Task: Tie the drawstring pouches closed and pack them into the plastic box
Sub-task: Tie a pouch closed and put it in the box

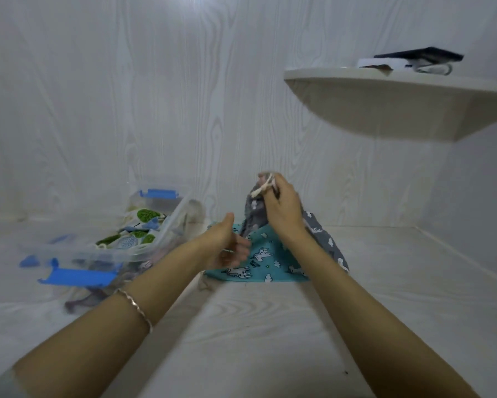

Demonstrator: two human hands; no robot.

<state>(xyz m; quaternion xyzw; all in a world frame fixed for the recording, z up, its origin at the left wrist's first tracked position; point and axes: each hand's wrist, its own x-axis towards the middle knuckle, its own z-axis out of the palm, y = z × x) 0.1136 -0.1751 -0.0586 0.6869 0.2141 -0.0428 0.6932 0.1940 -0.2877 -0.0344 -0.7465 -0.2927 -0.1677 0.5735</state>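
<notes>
One grey pouch (253,218), right hand (283,214) gripping

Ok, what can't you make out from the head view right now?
Head view:
Grey pouch: right hand covers its neck, so any knot is hidden.
Left hand: motion blur; its grasp is unclear.
Plastic box: the leaf-print pouch and hazy walls hide what lies beneath.
Shelf items: seen edge-on, unidentifiable.

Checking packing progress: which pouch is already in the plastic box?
The white leaf-print pouch, lying inside the plastic box. The grey pouch is held up by the right hand; the teal pouch lies flat outside it.
</notes>
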